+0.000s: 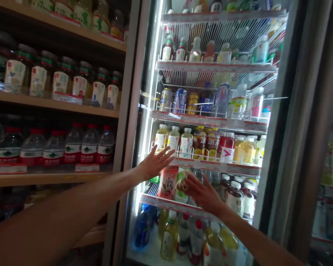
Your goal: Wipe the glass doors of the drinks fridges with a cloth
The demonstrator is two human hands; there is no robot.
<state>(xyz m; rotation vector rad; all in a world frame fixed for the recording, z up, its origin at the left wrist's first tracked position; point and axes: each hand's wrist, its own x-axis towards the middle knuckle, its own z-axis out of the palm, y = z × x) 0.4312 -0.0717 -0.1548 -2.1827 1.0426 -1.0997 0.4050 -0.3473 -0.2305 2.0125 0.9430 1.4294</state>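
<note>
I stand before an open drinks fridge point(210, 68) with several lit wire shelves. My left hand point(156, 161) is stretched out flat with its fingers spread, at the front rail of the shelf of yellow and orange bottles point(186, 142), holding nothing. My right hand point(203, 192) reaches into the shelf below. Its fingers are closed round a crumpled cloth-like thing point(183, 181), pressed against a green and white bottle beside a pink carton point(168, 183).
A wooden rack point(52, 103) on the left holds jars and water bottles point(72, 146). The fridge's bottom shelf holds blue, yellow and red-capped bottles point(183, 232). The dark door frame point(302, 122) stands at the right.
</note>
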